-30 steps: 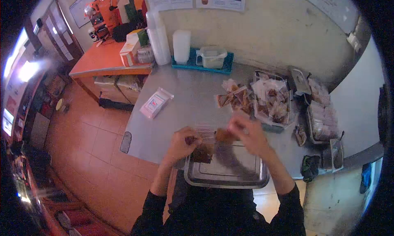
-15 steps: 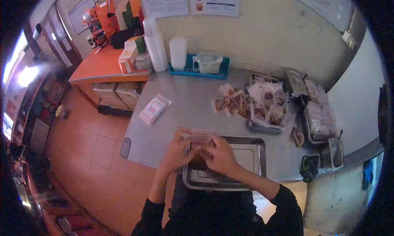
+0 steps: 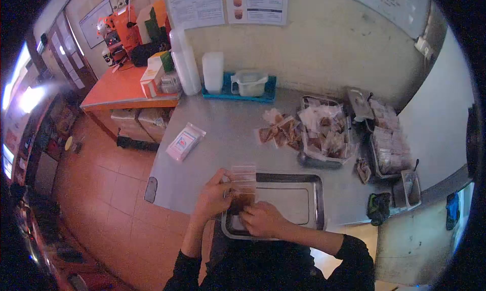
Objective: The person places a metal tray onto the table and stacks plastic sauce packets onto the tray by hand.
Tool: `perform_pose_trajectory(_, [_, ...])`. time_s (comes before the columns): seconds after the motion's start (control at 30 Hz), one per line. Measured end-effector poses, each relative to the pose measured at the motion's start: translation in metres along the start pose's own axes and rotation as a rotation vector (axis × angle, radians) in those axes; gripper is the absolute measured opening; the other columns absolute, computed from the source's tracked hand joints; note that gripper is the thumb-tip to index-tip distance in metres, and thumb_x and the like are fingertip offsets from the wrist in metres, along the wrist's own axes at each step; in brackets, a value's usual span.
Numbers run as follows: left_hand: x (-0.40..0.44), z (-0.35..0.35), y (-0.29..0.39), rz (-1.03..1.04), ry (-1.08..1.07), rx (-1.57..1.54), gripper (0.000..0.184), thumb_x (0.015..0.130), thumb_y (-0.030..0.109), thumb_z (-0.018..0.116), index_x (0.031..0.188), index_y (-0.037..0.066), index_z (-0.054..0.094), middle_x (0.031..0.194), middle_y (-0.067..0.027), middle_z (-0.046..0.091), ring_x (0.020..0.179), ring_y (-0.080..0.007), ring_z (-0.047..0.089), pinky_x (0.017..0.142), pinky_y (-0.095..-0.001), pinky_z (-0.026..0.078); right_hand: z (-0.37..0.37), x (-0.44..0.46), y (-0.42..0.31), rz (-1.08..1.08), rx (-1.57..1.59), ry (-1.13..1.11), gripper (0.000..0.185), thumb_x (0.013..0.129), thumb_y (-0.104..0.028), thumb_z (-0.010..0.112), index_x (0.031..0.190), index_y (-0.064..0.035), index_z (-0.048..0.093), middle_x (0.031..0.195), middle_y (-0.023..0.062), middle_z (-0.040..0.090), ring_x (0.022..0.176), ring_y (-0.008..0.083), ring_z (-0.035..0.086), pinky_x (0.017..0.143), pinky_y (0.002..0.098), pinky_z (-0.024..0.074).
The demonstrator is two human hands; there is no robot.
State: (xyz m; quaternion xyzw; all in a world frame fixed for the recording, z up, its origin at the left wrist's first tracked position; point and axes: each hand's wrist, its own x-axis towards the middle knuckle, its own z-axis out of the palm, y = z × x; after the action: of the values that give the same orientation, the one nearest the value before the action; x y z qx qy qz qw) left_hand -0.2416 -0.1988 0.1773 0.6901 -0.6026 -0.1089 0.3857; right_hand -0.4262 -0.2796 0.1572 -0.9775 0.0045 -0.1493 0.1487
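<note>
A small clear plastic pouch (image 3: 245, 187) with brown contents stands upright over the left part of a steel tray (image 3: 318, 200). My left hand (image 3: 215, 195) is closed on the pouch's left edge, fingers near its upper half. Down at the lower right corner of the pouch, my right hand (image 3: 263, 220) is closed with its fingers pinching the plastic. The pouch's top strip rises above both hands. Part of the tray's near side is hidden by my right hand and forearm.
Filled pouches (image 3: 281, 131) lie loose beside a heaped tray of pouches (image 3: 326, 131). Farther right are another stacked tray (image 3: 390, 152) and a small metal container (image 3: 407, 190). A white packet (image 3: 186, 141) lies on the left, with a blue tray (image 3: 268, 91) against the wall.
My right hand has moved down from the pouch's top to its lower corner. More of the pouch now shows. The camera view has shifted slightly.
</note>
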Motion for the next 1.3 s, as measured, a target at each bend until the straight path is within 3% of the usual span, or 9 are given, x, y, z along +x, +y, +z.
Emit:
perform_pose_trajectory(0.17, [-0.002,0.009,-0.013,0.054,0.073,-0.017,0.016,0.072,0.007,0.074,0.086,0.004,0.066,0.1,-0.0078,0.057,0.067,-0.0254,0.059,0.062,-0.0367,0.05,-0.008,0.005,0.014,0.014,0.085,0.06,0.013,0.075,-0.019,0.065,0.082,-0.0087,0.061,0.084,0.0076,0.062,0.073,0.0279,0.062,0.066,0.0397,0.0491])
perform_pose_trajectory(0.23, [-0.002,0.005,-0.009,0.035,0.061,-0.02,0.015,0.072,0.007,0.073,0.086,0.005,0.067,0.1,-0.0083,0.057,0.068,-0.0256,0.059,0.063,-0.0369,0.05,-0.04,0.029,0.034,0.252,0.077,-0.018,0.015,0.077,-0.021,0.065,0.085,-0.0081,0.063,0.082,0.0089,0.063,0.071,0.0305,0.061,0.068,0.042,0.0492])
perform_pose_trajectory(0.4, [-0.003,0.007,-0.01,0.024,0.045,0.025,0.014,0.073,0.008,0.074,0.085,0.006,0.067,0.098,-0.0094,0.059,0.075,-0.0271,0.061,0.066,-0.038,0.05,-0.009,0.088,0.155,0.299,-0.222,0.51,0.022,0.08,-0.026,0.062,0.086,-0.0044,0.065,0.085,0.0139,0.067,0.077,0.036,0.064,0.073,0.0472,0.0523])
perform_pose_trajectory(0.5, [-0.005,0.011,-0.012,0.117,0.106,-0.007,0.015,0.072,0.009,0.075,0.084,0.006,0.067,0.094,-0.0095,0.059,0.076,-0.0283,0.061,0.068,-0.0385,0.05,0.008,0.113,0.183,0.367,-0.355,0.409,0.026,0.076,-0.027,0.067,0.087,-0.0038,0.067,0.085,0.017,0.067,0.082,0.0358,0.065,0.075,0.047,0.0517])
perform_pose_trajectory(0.57, [-0.008,0.013,-0.011,0.055,0.153,-0.049,0.015,0.071,0.009,0.075,0.083,0.005,0.066,0.091,-0.0096,0.06,0.078,-0.0293,0.061,0.069,-0.0379,0.05,0.015,0.127,0.195,0.653,-0.255,0.1,0.025,0.075,-0.025,0.068,0.086,-0.0027,0.068,0.086,0.0183,0.067,0.083,0.0382,0.064,0.074,0.0479,0.0523])
perform_pose_trajectory(0.87, [-0.009,0.016,-0.021,0.049,0.121,-0.047,0.013,0.074,0.009,0.073,0.084,0.005,0.066,0.087,-0.0126,0.059,0.078,-0.0321,0.061,0.067,-0.0385,0.05,-0.044,0.109,0.148,0.709,-0.299,0.112,0.017,0.077,-0.013,0.062,0.09,-0.0044,0.067,0.089,0.0181,0.065,0.085,0.036,0.065,0.074,0.0482,0.0517])
perform_pose_trajectory(0.93, [-0.008,0.015,-0.018,0.016,0.11,-0.063,0.013,0.074,0.009,0.072,0.085,0.005,0.067,0.087,-0.013,0.059,0.079,-0.0326,0.061,0.067,-0.0379,0.05,-0.06,0.084,0.137,0.523,-0.159,0.417,0.017,0.082,-0.016,0.06,0.091,-0.0034,0.064,0.093,0.0164,0.064,0.089,0.0366,0.063,0.077,0.0479,0.0501])
perform_pose_trajectory(1.03, [-0.007,0.016,-0.02,-0.028,0.084,-0.069,0.013,0.074,0.007,0.073,0.085,0.005,0.068,0.086,-0.0118,0.06,0.077,-0.0288,0.061,0.066,-0.0357,0.05,-0.102,0.059,0.083,0.35,0.015,0.411,0.017,0.084,-0.019,0.06,0.091,-0.0034,0.062,0.093,0.0149,0.062,0.091,0.0364,0.06,0.079,0.0456,0.0483])
perform_pose_trajectory(1.3, [-0.007,0.012,-0.017,-0.078,0.068,-0.223,0.012,0.076,0.004,0.071,0.087,0.002,0.069,0.085,-0.0123,0.062,0.07,-0.0249,0.062,0.061,-0.0325,0.049,-0.048,0.016,0.013,0.229,0.481,-0.082,0.015,0.083,-0.02,0.062,0.088,-0.0052,0.064,0.092,0.0137,0.063,0.093,0.034,0.059,0.085,0.0445,0.0451])
